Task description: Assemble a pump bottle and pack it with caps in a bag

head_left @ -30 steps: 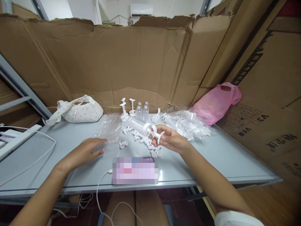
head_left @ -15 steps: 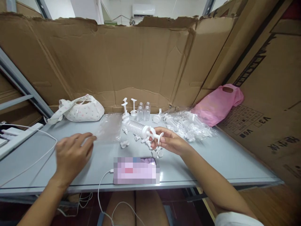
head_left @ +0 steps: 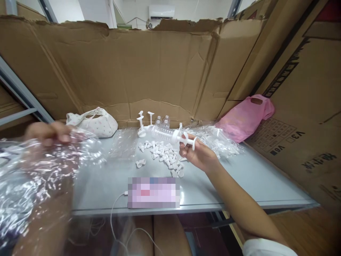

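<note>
My right hand (head_left: 202, 155) is closed around the white plunger end of a syringe-like dispenser (head_left: 163, 133). Its clear, ribbed barrel points left, held slightly tilted above the table. At the left, my left hand (head_left: 48, 134) pinches a clear, crinkled plastic bag (head_left: 50, 177), which hangs down over my forearm and is blurred by motion. Small white plastic caps (head_left: 165, 153) lie in a loose pile below the dispenser. Behind it stand white plungers (head_left: 141, 124) and clear ribbed bottles (head_left: 165, 121), the latter partly hidden by the barrel.
A phone (head_left: 153, 192) with a white cable lies at the table's front edge. Flat clear bags (head_left: 123, 144) lie left of the caps. Bagged white parts (head_left: 223, 140), a pink bag (head_left: 245, 119) and a white pouch (head_left: 99, 124) sit farther back, before a cardboard wall (head_left: 128, 71).
My left hand has lifted and moved left, and now holds up a clear plastic bag. My right hand has shifted slightly right and up with the dispenser.
</note>
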Demonstrator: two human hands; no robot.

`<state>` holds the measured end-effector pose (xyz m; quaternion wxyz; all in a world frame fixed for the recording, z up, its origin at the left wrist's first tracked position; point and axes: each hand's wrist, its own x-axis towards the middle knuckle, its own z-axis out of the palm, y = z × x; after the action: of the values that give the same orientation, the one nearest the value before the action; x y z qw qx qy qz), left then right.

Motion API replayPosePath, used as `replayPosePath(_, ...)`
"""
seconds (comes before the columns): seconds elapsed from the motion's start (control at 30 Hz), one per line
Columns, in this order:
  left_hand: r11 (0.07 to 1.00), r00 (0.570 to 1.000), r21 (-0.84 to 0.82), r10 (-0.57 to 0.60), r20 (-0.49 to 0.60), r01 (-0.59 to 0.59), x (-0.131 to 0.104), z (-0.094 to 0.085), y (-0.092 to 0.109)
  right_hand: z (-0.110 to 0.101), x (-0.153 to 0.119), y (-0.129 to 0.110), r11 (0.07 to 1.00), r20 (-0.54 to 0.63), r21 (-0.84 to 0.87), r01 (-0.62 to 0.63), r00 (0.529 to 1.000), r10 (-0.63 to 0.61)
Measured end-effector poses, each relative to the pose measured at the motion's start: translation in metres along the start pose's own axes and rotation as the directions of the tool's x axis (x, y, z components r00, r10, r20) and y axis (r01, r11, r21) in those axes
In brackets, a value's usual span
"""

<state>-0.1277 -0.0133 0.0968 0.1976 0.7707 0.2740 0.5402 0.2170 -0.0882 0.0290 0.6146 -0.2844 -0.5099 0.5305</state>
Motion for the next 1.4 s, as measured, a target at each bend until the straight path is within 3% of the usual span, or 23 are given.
replayPosePath(0.03, 0.929, 0.994, -0.367, 0.005, -0.11, -0.045, 0.004, 0.014, -0.001, 0.0, 0.0, -0.001, 1.0, -0.004, -0.007, 0.008, 1.0, -0.009)
replayPosePath(0.07, 0.801, 0.998, -0.596, -0.067, 0.011, 0.061, 0.007, 0.03, -0.002, 0.001, -0.001, -0.002, 1.0, -0.008, -0.015, 0.015, 1.0, -0.015)
replayPosePath(0.1, 0.701, 0.98, -0.685, -0.126, 0.156, 0.199, 0.008, 0.046, -0.004, 0.001, -0.001, -0.003, 1.0, -0.015, -0.019, 0.02, 1.0, -0.02)
replayPosePath(0.17, 0.559, 0.905, -0.715, -0.195, 0.379, 0.42, 0.007, 0.078, -0.01, 0.003, -0.002, -0.007, 0.999, -0.041, -0.009, 0.036, 0.998, -0.037)
replayPosePath(0.2, 0.504, 0.878, -0.721, -0.222, 0.425, 0.476, 0.005, 0.092, -0.012, 0.003, -0.002, -0.009, 0.999, -0.061, 0.005, 0.051, 0.997, -0.051)
replayPosePath(0.3, 0.413, 0.865, -0.76, -0.242, 0.44, 0.502, 0.003, 0.116, -0.016, 0.001, 0.0, -0.014, 0.992, -0.136, 0.073, 0.101, 0.987, -0.09)
replayPosePath(0.47, 0.381, 0.828, -0.735, -0.259, 0.497, 0.561, 0.009, 0.126, -0.02, -0.009, 0.004, -0.018, 0.95, -0.27, 0.26, 0.172, 0.958, -0.1)
replayPosePath(0.6, 0.389, 0.777, -0.675, -0.252, 0.576, 0.627, 0.01, 0.135, -0.025, -0.009, 0.003, -0.019, 0.947, -0.304, 0.28, 0.159, 0.95, -0.07)
replayPosePath(0.77, 0.409, 0.692, -0.58, -0.212, 0.69, 0.704, 0.002, 0.148, -0.023, -0.002, 0.004, -0.015, 0.97, -0.232, 0.234, 0.071, 0.973, -0.015)
replayPosePath(0.93, 0.477, 0.672, -0.514, -0.254, 0.696, 0.713, -0.001, 0.157, -0.014, -0.004, 0.005, -0.006, 0.973, -0.075, 0.207, -0.106, 0.989, 0.124)
replayPosePath(1.07, 0.508, 0.641, -0.463, -0.26, 0.722, 0.726, -0.005, 0.163, -0.006, -0.001, -0.001, -0.003, 0.986, 0.123, 0.045, -0.16, 0.981, 0.153)
replayPosePath(1.2, 0.454, 0.634, -0.489, -0.254, 0.73, 0.745, -0.01, 0.169, 0.002, 0.009, -0.01, -0.004, 0.952, 0.236, -0.305, -0.023, 0.967, 0.099)
replayPosePath(1.3, 0.421, 0.633, -0.514, -0.218, 0.743, 0.747, -0.01, 0.172, 0.006, 0.016, -0.014, -0.004, 0.817, 0.25, -0.563, 0.124, 0.968, 0.025)
replayPosePath(1.4, 0.385, 0.635, -0.538, -0.188, 0.749, 0.75, -0.008, 0.175, 0.006, 0.021, -0.015, -0.002, 0.63, 0.313, -0.702, 0.331, 0.939, -0.145)
